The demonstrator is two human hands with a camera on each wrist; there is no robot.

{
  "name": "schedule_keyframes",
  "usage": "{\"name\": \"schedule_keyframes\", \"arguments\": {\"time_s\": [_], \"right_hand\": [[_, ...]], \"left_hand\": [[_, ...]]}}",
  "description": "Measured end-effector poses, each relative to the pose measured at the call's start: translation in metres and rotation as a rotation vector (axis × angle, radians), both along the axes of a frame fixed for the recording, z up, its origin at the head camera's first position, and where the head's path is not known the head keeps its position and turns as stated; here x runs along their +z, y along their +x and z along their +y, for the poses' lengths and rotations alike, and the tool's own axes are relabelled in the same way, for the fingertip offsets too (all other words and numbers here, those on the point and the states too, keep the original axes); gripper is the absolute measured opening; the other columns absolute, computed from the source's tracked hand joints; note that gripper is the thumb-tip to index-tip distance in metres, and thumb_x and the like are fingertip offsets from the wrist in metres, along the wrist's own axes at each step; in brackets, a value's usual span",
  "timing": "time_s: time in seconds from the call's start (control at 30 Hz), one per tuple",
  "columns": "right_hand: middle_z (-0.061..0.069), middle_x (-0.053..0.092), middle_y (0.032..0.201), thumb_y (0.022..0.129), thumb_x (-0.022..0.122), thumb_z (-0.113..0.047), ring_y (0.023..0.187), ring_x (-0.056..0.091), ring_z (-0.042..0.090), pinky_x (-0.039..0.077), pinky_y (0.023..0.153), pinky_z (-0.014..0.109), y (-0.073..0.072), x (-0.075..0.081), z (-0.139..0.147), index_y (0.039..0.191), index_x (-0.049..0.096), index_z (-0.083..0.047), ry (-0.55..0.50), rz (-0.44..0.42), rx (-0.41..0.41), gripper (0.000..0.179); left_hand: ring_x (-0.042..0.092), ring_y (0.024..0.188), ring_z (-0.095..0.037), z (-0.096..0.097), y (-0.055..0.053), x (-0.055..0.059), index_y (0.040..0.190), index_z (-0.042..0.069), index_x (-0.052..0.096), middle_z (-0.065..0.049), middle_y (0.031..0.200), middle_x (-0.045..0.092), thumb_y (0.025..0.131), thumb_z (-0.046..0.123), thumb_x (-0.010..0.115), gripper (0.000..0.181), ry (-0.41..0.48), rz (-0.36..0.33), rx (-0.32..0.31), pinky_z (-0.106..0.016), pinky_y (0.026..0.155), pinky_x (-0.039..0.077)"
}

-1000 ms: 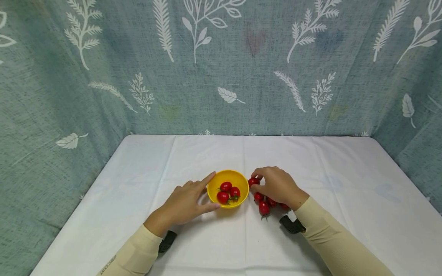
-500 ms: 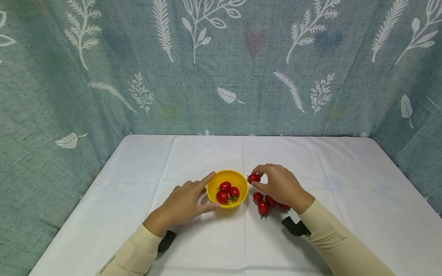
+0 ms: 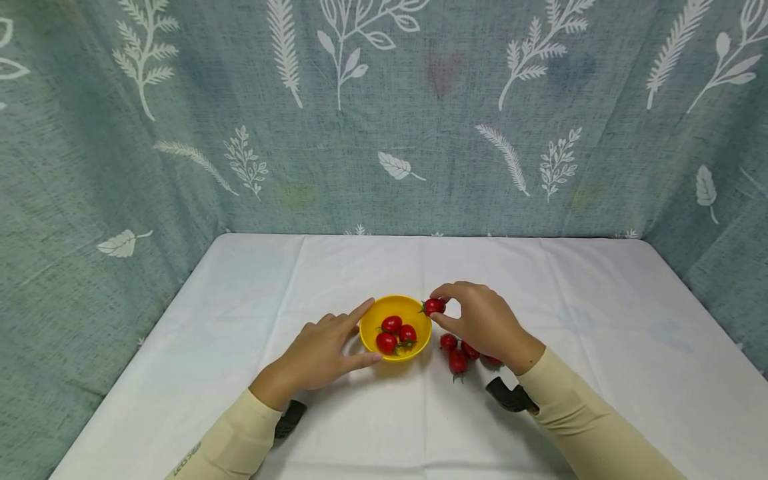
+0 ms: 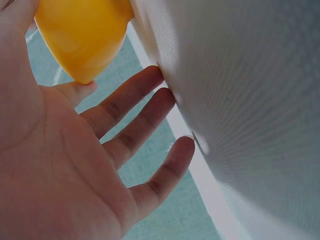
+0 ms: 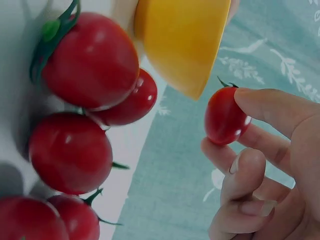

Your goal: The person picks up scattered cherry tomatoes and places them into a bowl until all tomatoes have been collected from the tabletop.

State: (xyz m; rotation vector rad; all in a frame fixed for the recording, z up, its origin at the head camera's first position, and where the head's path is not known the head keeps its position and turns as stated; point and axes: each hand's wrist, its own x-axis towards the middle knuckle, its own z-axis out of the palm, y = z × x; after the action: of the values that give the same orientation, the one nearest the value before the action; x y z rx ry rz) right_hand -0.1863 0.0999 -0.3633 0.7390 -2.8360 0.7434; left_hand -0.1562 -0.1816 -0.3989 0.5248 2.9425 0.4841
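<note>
The small, glossy red, oval cherry tomato (image 3: 434, 307) is raised off the white cloth-covered bench (image 3: 336, 267), at about 2 o'clock on the round, smooth yellow bowl (image 3: 396, 305); in the head view it overlaps the rim, while the right wrist view shows a narrow gap between the two; its leafy green stalk end (image 5: 227, 83) points to 9 o'clock in the head view. The right hand (image 3: 480, 317) pinches this tomato by its sides, between thumb and fingertips; the left hand (image 3: 318, 350) is spread, index finger at the bowl's rim near 10 o'clock, thumb near 7 o'clock.

Expect the tomato to be light, firm but yielding; the skin is probably slippery (gloss alone does not confirm moisture); excess pressure could split it or shoot it from the fingertips. Take hold across the widest part, from opposite sides; leave the stalk end free, since its thin tips probably bend or snap readily.

The bowl appears stiff and light, probably plastic; a knock could slide it, so brace it at two separated rim points. Three matching tomatoes (image 3: 387, 343) lie inside it; a loose cluster of red tomatoes (image 3: 458, 361) rests on the bench, between 3 and 4 o'clock from the bowl; these should handle alike.
</note>
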Motion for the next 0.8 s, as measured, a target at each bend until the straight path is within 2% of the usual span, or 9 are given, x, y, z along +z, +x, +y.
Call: {"name": "schedule_keyframes", "arguments": {"time_s": [0.5, 0.8], "right_hand": [[-0.002, 0.073, 0.105, 0.085, 0.081, -0.025, 0.098, 0.070, 0.020, 0.057, 0.085, 0.038, 0.009, -0.008, -0.026, 0.113, 0.074, -0.015, 0.008, -0.031, 0.048, 0.030], [-0.001, 0.072, 0.100, 0.085, 0.081, -0.026, 0.086, 0.066, 0.019, 0.055, 0.076, 0.033, 0.011, -0.012, -0.042, 0.112, 0.073, -0.014, 0.015, -0.051, 0.072, 0.030]], "left_hand": [[0.058, 0.116, -0.024, -0.001, 0.000, 0.000, 0.160, 0.036, 0.022, 0.000, 0.128, 0.067, 0.085, 0.073, 0.060, 0.092, 0.005, 0.001, -0.013, -0.053, 0.091, 0.046], [0.058, 0.116, -0.023, -0.002, 0.001, 0.001, 0.160, 0.036, 0.022, 0.001, 0.128, 0.067, 0.084, 0.074, 0.060, 0.092, 0.005, 0.002, -0.008, -0.053, 0.090, 0.046]]}}
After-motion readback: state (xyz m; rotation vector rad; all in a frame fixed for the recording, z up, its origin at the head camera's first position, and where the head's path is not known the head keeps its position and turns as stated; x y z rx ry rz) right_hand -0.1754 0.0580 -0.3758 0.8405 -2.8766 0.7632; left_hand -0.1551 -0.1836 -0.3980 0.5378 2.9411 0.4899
